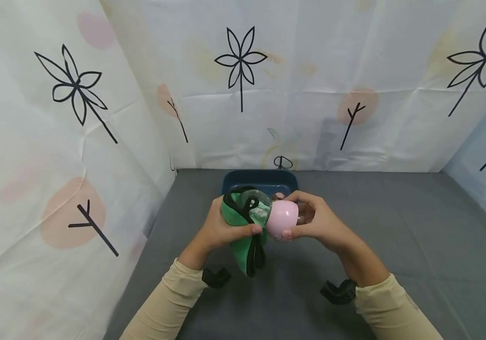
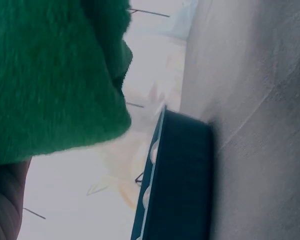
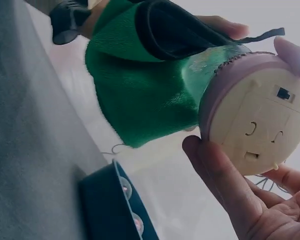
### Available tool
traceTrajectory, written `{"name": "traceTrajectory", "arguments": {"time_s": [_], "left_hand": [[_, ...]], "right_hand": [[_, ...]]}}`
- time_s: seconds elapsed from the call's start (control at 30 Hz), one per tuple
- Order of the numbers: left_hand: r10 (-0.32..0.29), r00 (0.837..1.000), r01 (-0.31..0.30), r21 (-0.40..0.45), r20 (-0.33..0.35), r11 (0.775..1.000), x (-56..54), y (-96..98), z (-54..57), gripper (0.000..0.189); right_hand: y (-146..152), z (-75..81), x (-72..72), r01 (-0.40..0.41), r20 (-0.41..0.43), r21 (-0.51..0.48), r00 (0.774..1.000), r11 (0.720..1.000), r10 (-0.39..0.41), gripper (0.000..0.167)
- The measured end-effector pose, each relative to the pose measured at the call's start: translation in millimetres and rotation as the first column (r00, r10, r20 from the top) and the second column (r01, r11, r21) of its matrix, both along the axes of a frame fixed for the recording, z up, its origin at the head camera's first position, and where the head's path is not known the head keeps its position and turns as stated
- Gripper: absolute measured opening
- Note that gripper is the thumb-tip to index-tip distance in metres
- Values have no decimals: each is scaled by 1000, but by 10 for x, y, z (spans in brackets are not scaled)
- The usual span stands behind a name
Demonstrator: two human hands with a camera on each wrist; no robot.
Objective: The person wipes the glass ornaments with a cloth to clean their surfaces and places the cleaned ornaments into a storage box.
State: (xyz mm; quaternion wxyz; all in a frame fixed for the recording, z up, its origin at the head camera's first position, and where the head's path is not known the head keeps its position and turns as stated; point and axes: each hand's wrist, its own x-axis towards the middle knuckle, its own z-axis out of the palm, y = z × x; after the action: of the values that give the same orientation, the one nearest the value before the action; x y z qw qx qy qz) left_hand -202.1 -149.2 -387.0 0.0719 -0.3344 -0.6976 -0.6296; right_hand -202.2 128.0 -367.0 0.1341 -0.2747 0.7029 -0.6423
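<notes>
A snow globe with a glossy pink base [image 1: 283, 218] and a clear dome [image 1: 261, 200] is held on its side between both hands. My right hand [image 1: 325, 222] grips the base by its sides, fingers and thumb spread round it. In the right wrist view its cream underside [image 3: 255, 125] shows a small switch [image 3: 284, 93] and a battery cover. My left hand [image 1: 219, 231] holds a fuzzy green cloth [image 1: 239, 252] with black trim, wrapped against the dome, its thumb near the pink rim. Part of the dome is hidden by the cloth.
Behind the hands stands a dark blue bin [image 1: 260, 177] on the grey tabletop [image 1: 396, 226]. Clear round balls [image 3: 125, 188] show at its rim in the wrist views. White curtains [image 1: 302, 127] with flower prints stand behind and on the left.
</notes>
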Motion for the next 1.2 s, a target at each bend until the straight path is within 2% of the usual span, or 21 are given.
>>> {"name": "traceTrajectory", "arguments": {"time_s": [0.1, 0.17, 0.23, 0.3, 0.33, 0.37, 0.43, 0.47, 0.53, 0.6, 0.67, 0.7, 0.73, 0.8, 0.9, 0.97, 1.07, 1.13, 1.2], "left_hand": [[60, 998, -59, 19, -8, 998, -22, -40, 1, 58], [82, 997, -81, 42, -9, 996, -32, -56, 0, 58], [87, 996, -87, 66, -8, 994, -37, -65, 2, 61], [91, 996, -90, 81, -9, 993, -35, -64, 13, 64], [95, 995, -94, 86, -10, 992, -34, -64, 18, 66], [99, 995, -97, 91, -13, 991, -33, -62, 23, 68], [108, 994, -106, 98, -16, 990, -31, -58, 31, 71], [111, 994, -108, 101, -18, 989, -29, -54, 34, 73], [121, 992, -118, 108, -19, 987, -27, -47, 36, 75], [127, 992, -125, 120, -15, 985, -25, -42, 31, 75], [129, 992, -127, 133, -3, 983, -23, -39, 24, 74], [130, 992, -129, 139, 5, 982, -21, -39, 20, 73], [127, 992, -128, 145, 12, 981, -22, -38, 15, 71], [109, 993, -114, 160, 41, 980, -21, -37, 6, 69], [81, 993, -94, 168, 80, 981, -15, -37, 1, 66], [66, 994, -80, 160, 88, 984, -7, -40, 4, 64], [35, 997, -44, 134, 67, 990, 3, -43, 17, 59], [9, 999, -14, 116, 48, 993, 6, -40, 24, 53], [-22, 999, 17, 110, 45, 994, 4, -34, 19, 50]], "right_hand": [[-64, -16, -13, -1, -23, 6, 1000, 1000, 1, 55], [-102, -11, 1, 12, -74, 14, 997, 1000, -11, 58], [-124, -5, 23, 21, -158, 28, 987, 999, -16, 69], [-131, -10, 44, 37, -265, 63, 964, 997, -19, 87], [-132, -12, 51, 53, -331, 83, 943, 995, -23, 97], [-135, -18, 53, 73, -407, 100, 913, 992, -26, 106], [-140, -29, 47, 139, -569, 131, 821, 982, -41, 118], [-145, -34, 41, 177, -646, 130, 762, 976, -52, 119], [-155, -35, 29, 252, -778, 109, 624, 962, -75, 113], [-162, -36, 20, 304, -869, 76, 487, 950, -86, 104], [-164, -36, 18, 332, -923, 48, 376, 942, -85, 96], [-164, -36, 20, 342, -939, 39, 334, 939, -83, 93], [-163, -35, 22, 346, -950, 30, 301, 938, -81, 90], [-162, -33, 27, 353, -964, 14, 255, 936, -81, 85], [-171, -20, 43, 351, -969, -12, 227, 936, -97, 73], [-187, -9, 61, 339, -964, -28, 238, 940, -115, 66], [-204, 21, 91, 311, -938, -43, 314, 949, -146, 64], [-204, 50, 114, 295, -911, -44, 382, 955, -159, 68], [-200, 79, 125, 275, -884, -51, 435, 960, -172, 72]]}}
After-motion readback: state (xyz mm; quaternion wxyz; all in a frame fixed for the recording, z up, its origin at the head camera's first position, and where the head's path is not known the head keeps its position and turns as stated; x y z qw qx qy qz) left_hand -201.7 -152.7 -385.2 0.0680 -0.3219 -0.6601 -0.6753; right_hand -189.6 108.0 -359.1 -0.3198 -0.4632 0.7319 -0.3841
